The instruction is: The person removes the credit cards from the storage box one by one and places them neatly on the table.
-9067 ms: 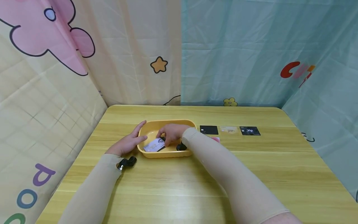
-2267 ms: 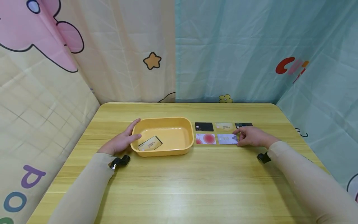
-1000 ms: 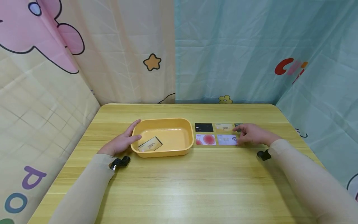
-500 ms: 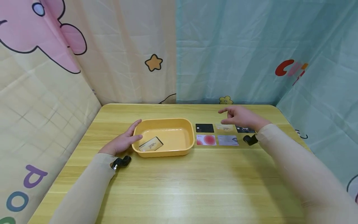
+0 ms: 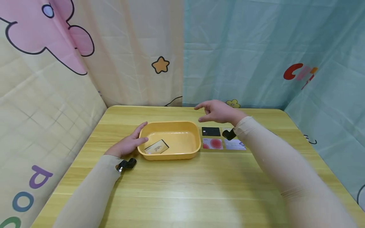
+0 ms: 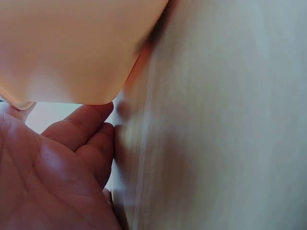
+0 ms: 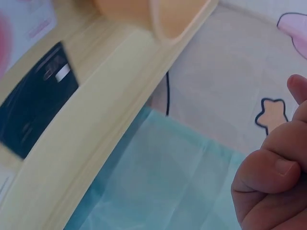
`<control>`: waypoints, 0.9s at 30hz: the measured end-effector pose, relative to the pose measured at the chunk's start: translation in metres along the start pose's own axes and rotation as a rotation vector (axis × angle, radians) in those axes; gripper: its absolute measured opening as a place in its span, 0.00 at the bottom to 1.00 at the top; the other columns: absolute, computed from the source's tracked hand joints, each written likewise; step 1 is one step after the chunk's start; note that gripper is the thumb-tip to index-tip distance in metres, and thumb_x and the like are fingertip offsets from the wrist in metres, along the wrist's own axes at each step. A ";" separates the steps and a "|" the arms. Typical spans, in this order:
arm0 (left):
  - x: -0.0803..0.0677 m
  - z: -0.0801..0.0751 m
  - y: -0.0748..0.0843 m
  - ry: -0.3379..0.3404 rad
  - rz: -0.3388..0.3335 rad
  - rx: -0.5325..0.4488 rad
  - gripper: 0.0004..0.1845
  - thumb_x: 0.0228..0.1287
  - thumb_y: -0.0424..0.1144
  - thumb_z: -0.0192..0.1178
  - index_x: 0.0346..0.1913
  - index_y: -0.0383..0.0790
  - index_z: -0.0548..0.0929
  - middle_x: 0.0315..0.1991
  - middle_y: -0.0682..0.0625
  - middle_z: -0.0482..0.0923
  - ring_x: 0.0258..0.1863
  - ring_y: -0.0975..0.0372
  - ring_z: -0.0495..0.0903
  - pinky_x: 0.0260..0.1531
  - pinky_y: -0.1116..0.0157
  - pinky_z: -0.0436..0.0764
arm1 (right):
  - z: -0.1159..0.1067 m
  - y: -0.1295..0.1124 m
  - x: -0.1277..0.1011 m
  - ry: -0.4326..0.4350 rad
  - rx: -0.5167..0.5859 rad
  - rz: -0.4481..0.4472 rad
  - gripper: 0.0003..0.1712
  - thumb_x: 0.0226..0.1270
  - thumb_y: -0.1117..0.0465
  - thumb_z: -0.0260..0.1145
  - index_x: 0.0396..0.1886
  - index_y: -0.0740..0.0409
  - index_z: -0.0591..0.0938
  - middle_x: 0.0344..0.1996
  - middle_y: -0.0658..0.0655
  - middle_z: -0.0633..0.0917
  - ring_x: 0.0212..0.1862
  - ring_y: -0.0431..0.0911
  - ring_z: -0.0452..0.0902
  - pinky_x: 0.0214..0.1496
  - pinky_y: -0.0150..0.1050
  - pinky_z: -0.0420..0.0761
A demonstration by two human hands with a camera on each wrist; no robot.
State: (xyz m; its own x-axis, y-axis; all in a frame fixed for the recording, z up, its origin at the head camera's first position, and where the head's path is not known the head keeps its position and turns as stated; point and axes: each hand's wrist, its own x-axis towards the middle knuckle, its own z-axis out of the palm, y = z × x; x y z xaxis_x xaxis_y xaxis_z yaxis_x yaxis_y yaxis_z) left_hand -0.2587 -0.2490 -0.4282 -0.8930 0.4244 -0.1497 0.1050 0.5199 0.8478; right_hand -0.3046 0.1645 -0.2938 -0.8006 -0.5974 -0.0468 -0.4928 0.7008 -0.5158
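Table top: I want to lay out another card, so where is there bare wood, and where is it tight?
The table is bare along the whole near half, in front of the yellow tray and the cards. Bare too behind the tray, toward the curtains. It is crowded right of the tray: black card, pink card and pale card lie close, under the right hand.

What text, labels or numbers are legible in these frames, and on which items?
"P", "O": large coloured letters on the cream curtain at lower left; a green letter below is cut off.
"C": red letter on the teal curtain; the marks beside it are blurred.
Gold card in the yellow plastic tray: dark mark, unreadable.
Black card, pink-and-red card, pale lilac card: print too small to read.
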 end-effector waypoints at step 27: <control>-0.001 0.001 0.001 0.001 -0.033 0.015 0.42 0.83 0.53 0.50 0.86 0.64 0.35 0.87 0.39 0.38 0.85 0.37 0.41 0.77 0.28 0.41 | 0.085 -0.058 0.096 -0.190 0.026 -0.094 0.33 0.69 0.56 0.76 0.72 0.51 0.80 0.29 0.52 0.82 0.31 0.44 0.74 0.35 0.36 0.76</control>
State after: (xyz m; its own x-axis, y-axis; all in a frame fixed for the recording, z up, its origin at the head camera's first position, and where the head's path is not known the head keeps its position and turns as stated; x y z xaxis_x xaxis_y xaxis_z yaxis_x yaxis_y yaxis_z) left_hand -0.2570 -0.2480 -0.4281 -0.8966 0.4060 -0.1767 0.0822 0.5448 0.8345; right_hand -0.3237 0.0337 -0.3411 -0.6717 -0.7241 -0.1563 -0.5515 0.6297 -0.5472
